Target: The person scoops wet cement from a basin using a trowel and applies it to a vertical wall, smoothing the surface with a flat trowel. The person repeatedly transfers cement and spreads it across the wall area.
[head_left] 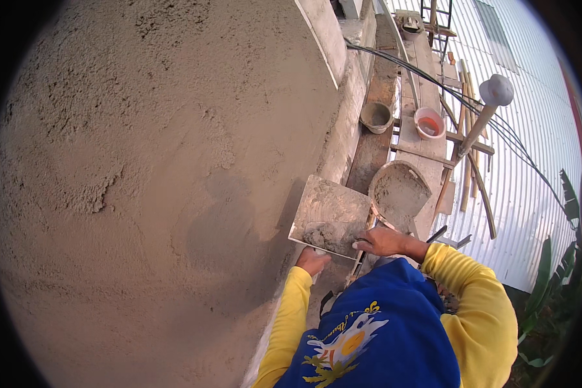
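A square plastering board (335, 202) is held over the ledge beside the wet mortar wall (129, 181). My left hand (310, 260) is closed under its lower left edge, on what looks like the board's handle. My right hand (378, 240) is closed at the board's right side on a trowel (317, 229), whose blade lies on the board with a lump of grey mortar (336, 240). Just beyond the board, at the right, a large tub of mortar (398, 194) rests on the planks.
A narrow plank walkway (410, 149) holds a dark bucket (376, 118) and a pink bucket (429, 122). Black cables (511, 139) cross near an upright pipe (472, 129). Bamboo poles (467, 194) lie over a corrugated metal roof (517, 194); banana leaves (549, 278) stand at the right.
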The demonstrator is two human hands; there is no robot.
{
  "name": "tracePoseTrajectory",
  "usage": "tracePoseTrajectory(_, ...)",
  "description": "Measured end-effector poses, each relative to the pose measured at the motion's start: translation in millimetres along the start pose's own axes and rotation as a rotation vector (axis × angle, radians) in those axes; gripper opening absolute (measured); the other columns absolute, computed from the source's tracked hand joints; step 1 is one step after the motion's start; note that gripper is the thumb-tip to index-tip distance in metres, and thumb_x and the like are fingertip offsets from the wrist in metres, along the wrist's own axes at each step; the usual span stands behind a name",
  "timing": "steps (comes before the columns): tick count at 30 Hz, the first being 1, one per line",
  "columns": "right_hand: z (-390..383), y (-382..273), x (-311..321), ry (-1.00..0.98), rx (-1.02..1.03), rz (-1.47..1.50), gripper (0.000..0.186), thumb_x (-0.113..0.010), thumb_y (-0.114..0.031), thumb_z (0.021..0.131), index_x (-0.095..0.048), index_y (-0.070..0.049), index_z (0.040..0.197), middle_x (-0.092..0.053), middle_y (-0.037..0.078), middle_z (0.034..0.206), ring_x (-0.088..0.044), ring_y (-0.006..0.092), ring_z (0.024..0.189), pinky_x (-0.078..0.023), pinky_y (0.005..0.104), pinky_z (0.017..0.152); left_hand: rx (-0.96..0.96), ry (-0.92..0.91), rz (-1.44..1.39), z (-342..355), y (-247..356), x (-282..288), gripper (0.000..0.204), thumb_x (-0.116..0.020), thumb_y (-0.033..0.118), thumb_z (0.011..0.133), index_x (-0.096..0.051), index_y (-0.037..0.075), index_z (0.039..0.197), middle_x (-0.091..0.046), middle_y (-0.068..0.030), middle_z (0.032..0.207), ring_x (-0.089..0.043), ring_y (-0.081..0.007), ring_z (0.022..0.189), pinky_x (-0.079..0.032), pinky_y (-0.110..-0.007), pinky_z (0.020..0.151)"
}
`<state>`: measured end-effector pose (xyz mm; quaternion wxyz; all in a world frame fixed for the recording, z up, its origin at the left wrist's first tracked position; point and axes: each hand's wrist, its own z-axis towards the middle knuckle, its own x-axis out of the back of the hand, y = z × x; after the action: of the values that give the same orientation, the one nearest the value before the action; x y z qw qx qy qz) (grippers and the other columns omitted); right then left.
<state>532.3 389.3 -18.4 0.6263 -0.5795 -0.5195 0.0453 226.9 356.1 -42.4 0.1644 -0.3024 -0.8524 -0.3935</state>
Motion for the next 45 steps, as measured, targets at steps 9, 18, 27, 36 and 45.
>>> tracePoseTrajectory(9, 69, -41, 38, 0.252, -0.054, 0.998, 0.041, -0.05, -0.037, 0.107, -0.064, 0.001, 0.109, -0.065, 0.007, 0.081, -0.062, 0.0182, 0.064, -0.051, 0.0352, 0.058, 0.159, -0.122, -0.16, -29, -15, -14, 0.045, -0.076, 0.027, 0.082, -0.072, -0.007, 0.111, -0.077, -0.0211, 0.097, -0.074, -0.0312, 0.082, -0.057, -0.041, 0.081)
tracePoseTrajectory(18, 155, -124, 136, 1.605, 0.149, 0.922, 0.046, -0.064, -0.034, 0.105, -0.051, 0.006, 0.125, -0.064, 0.023, 0.096, -0.066, 0.0335, 0.087, -0.05, 0.0443, 0.081, 0.261, 0.006, -0.374, -64, -164, -44, 0.017, -0.072, 0.014, 0.086, -0.066, -0.001, 0.091, -0.064, -0.0133, 0.07, -0.061, -0.0222, 0.054, -0.049, -0.037, 0.053)
tracePoseTrajectory(27, 245, -150, 64, 1.329, 0.311, 0.256, 0.044, -0.07, -0.03, 0.102, -0.058, 0.008, 0.121, -0.065, 0.032, 0.113, -0.066, 0.0493, 0.107, -0.054, 0.0535, 0.091, 0.342, 0.04, -0.202, -139, -73, -17, 0.025, -0.078, 0.019, 0.084, -0.068, -0.003, 0.092, -0.069, -0.0143, 0.072, -0.065, -0.0249, 0.054, -0.051, -0.038, 0.053)
tracePoseTrajectory(36, 186, -136, 33, 1.15, 0.156, 0.535, 0.037, -0.06, -0.032, 0.107, -0.065, 0.002, 0.121, -0.07, 0.024, 0.112, -0.067, 0.0468, 0.108, -0.053, 0.0504, 0.093, 0.264, -0.001, -0.188, -136, -98, -19, 0.025, -0.076, 0.021, 0.085, -0.069, -0.001, 0.092, -0.068, -0.0119, 0.071, -0.064, -0.0241, 0.054, -0.05, -0.038, 0.053)
tracePoseTrajectory(45, 237, -36, 176, 1.192, 0.258, -0.1, 0.035, -0.057, -0.036, 0.107, -0.069, -0.004, 0.118, -0.071, 0.017, 0.108, -0.07, 0.0383, 0.101, -0.056, 0.0478, 0.085, 0.384, -0.053, -0.243, -127, -64, -21, 0.033, -0.076, 0.024, 0.083, -0.07, -0.002, 0.104, -0.067, -0.0138, 0.082, -0.063, -0.0253, 0.068, -0.048, -0.037, 0.064)
